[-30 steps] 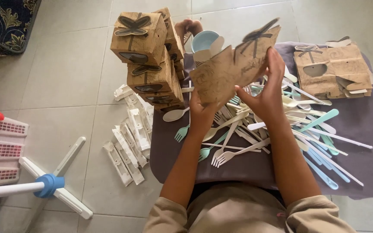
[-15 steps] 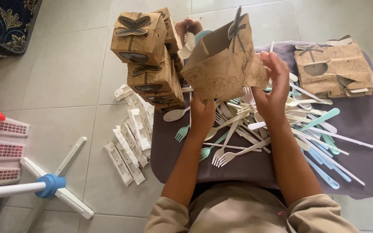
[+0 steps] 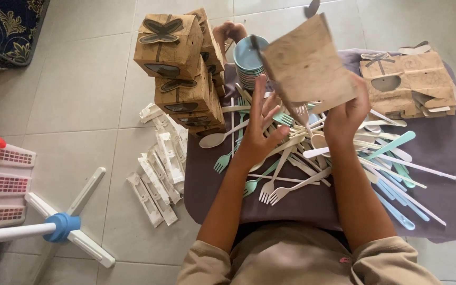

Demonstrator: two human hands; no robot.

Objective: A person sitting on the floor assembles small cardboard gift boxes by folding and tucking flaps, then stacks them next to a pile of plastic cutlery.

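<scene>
A brown cardboard box [image 3: 308,66] was held up above the dark cloth [image 3: 449,158], over the heap of plastic forks and spoons [image 3: 312,158]. It was gripped at its lower right edge by the right hand [image 3: 347,113], the fingers curled behind the panel; whether the thumb was pressed on the front could not be told. The left hand [image 3: 259,129] was kept open just beside the box's lower left corner, its fingers spread and apart from the card, or barely touching it. The box was judged to be light and thin-walled, stiff along its folds but easily creased or crushed on its flat faces, so a hold at the edges and corners was judged safer than a squeeze across the middle. A stack of finished boxes [image 3: 178,68] stood to the left, a stack of pale blue bowls [image 3: 249,63] behind, and flat unfolded boxes [image 3: 410,84] lay to the right.
</scene>
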